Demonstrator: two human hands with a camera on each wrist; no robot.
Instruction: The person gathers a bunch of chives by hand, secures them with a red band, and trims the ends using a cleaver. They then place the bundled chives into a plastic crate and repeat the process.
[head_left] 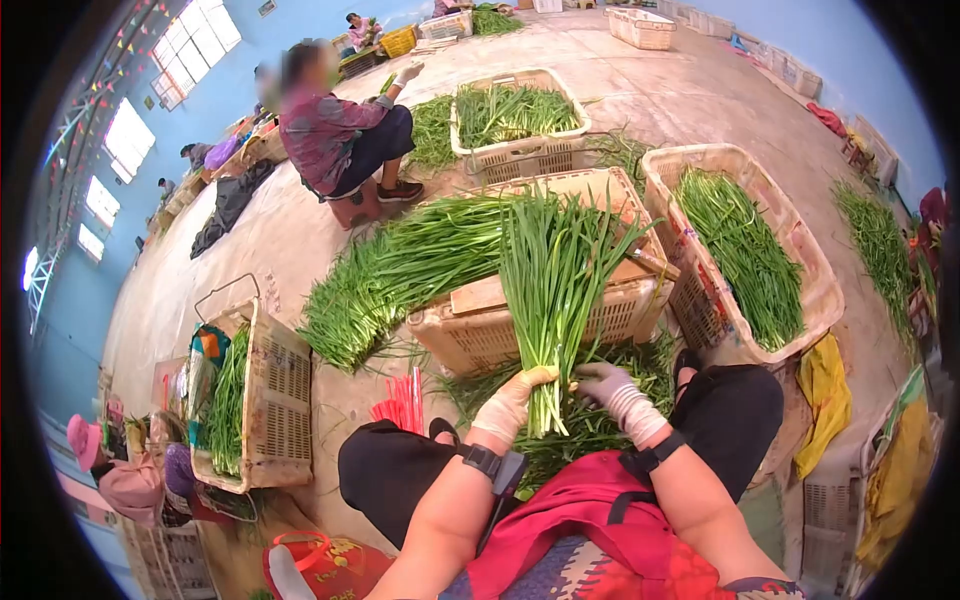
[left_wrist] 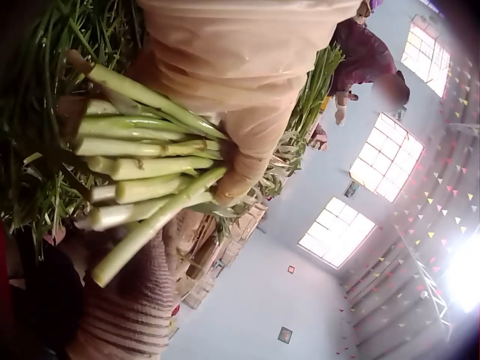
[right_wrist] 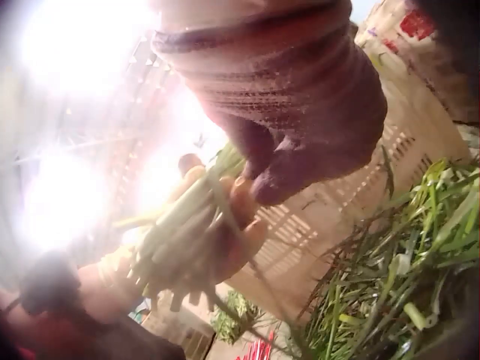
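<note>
My left hand (head_left: 515, 400), in a cream glove, grips a bunch of green garlic (head_left: 550, 290) around its lower stems. The long leaves fan upward over the crate in front of me. In the left wrist view, the pale cut stem ends (left_wrist: 142, 169) stick out below the thumb at uneven lengths. My right hand (head_left: 620, 395), in a greyish purple knitted glove with a striped cuff, is close to the right side of the bunch. Its fingers (right_wrist: 300, 169) are curled, their tips right at the stems in the right wrist view; I cannot tell whether they pinch a stalk.
An upturned crate (head_left: 530, 325) bears a board and a pile of green garlic (head_left: 430, 245). Filled crates stand at right (head_left: 745, 190), left (head_left: 280, 400) and behind (head_left: 520, 145). Red strips (head_left: 402, 405) lie by my left knee. Loose greens cover the floor between my legs. Another person (head_left: 345, 140) sits ahead.
</note>
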